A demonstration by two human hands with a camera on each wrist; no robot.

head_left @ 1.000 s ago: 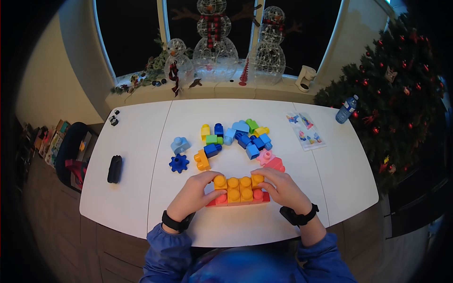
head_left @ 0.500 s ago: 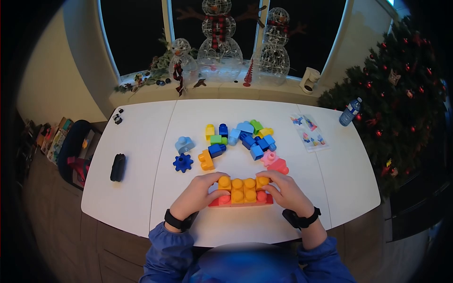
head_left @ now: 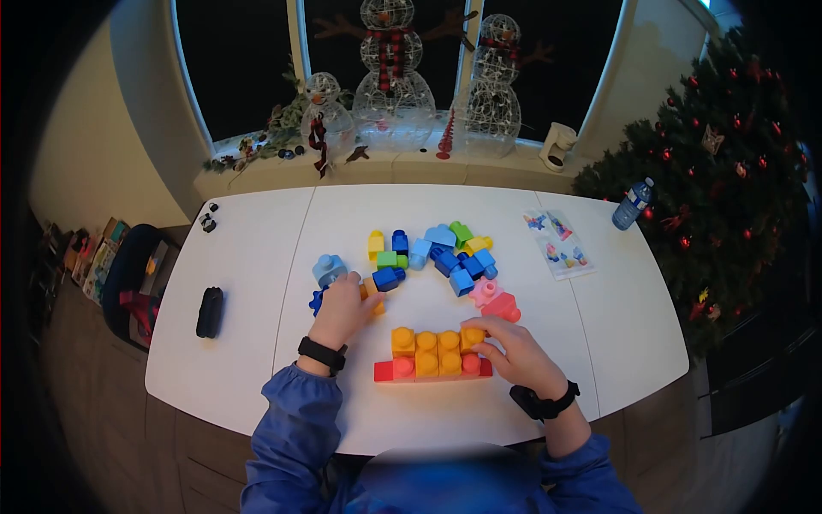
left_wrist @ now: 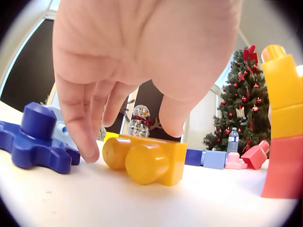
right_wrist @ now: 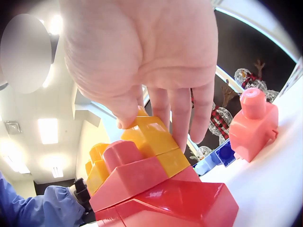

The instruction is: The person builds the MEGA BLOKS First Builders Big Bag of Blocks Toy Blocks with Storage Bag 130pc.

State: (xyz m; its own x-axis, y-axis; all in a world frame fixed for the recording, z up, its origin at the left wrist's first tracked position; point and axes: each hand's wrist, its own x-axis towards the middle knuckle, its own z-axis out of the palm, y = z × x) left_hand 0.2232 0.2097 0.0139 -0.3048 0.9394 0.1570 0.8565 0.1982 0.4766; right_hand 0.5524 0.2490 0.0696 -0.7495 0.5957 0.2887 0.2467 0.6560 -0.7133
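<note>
My left hand (head_left: 341,310) reaches down over a loose orange toy building block (left_wrist: 163,163) lying on its side. Its fingers are extended on one side of the block and the thumb on the other, with gaps visible between. A dark blue gear-shaped block (left_wrist: 40,149) stands beside the fingertips. In front of me is a build of orange blocks (head_left: 437,344) on a red base (head_left: 384,372). My right hand (head_left: 524,355) pinches the orange block (right_wrist: 149,137) at the build's right end, thumb on the near side and fingers behind.
Several blue, green and yellow blocks (head_left: 441,236) lie beyond the build, with pink and red blocks (head_left: 501,307) at their right. A picture sheet (head_left: 558,244) and water bottle (head_left: 633,204) are at the back right; a black case (head_left: 210,312) lies at left.
The left hand has let go of the build's left end and moved forward and left to the loose orange block. The right hand stays on the build's right end.
</note>
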